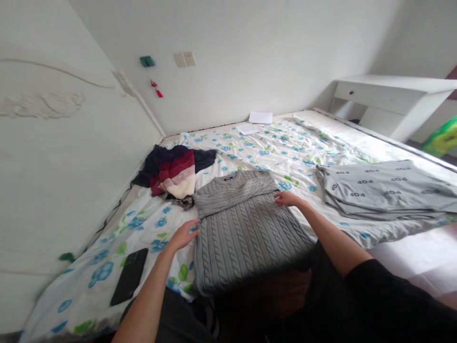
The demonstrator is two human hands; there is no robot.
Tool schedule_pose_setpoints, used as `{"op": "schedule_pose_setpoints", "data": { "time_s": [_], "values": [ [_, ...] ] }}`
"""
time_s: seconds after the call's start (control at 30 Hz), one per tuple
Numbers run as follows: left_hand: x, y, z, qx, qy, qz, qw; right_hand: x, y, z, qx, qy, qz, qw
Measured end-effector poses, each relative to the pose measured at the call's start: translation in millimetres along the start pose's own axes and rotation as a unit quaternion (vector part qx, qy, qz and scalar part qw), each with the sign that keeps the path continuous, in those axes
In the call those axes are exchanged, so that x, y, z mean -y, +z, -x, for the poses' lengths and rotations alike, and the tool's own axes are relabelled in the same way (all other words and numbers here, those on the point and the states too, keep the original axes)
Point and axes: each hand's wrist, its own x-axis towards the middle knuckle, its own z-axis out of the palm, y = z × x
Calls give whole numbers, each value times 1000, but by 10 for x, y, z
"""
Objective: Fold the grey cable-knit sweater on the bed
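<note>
A grey cable-knit sweater point(243, 228) lies flat on the flowered bed sheet point(271, 147), its sleeves folded in across the top. My left hand point(184, 234) rests with fingers stretched out at the sweater's left edge. At the right edge, near the folded sleeve, my right hand point(285, 198) touches the knit with its fingers loosely extended. Neither hand holds anything.
A dark blue, red and cream striped garment point(174, 172) is bunched beyond the sweater. Folded grey "POP" clothing point(382, 188) lies to the right. A black phone point(129, 275) sits near the left. Papers point(257, 121) lie by the far wall; a white desk point(392, 95) stands at right.
</note>
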Motion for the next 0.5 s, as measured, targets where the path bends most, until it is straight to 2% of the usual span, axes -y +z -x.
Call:
{"op": "schedule_pose_setpoints", "data": {
  "time_s": [0.07, 0.13, 0.2, 0.3, 0.4, 0.5],
  "values": [
    [58, -8, -185, -20, -6, -7, 1000, -16, -19, -121, -61, 13, -58, 996],
    [79, -26, -397, -40, -21, -23, 999, -31, -27, -234, -85, 35, -156, 983],
    [80, -20, -606, -56, -25, -42, 997, -49, -28, -329, -71, 62, -283, 954],
    [66, 28, -900, -75, 8, -39, 996, -71, -22, -451, -30, 85, -442, 892],
    [71, 62, -1170, -87, 49, -30, 995, -66, -5, -583, -31, 111, -525, 843],
    [123, 56, -1411, -79, 56, -42, 994, -36, 21, -722, -53, 128, -565, 813]
  ]
}}
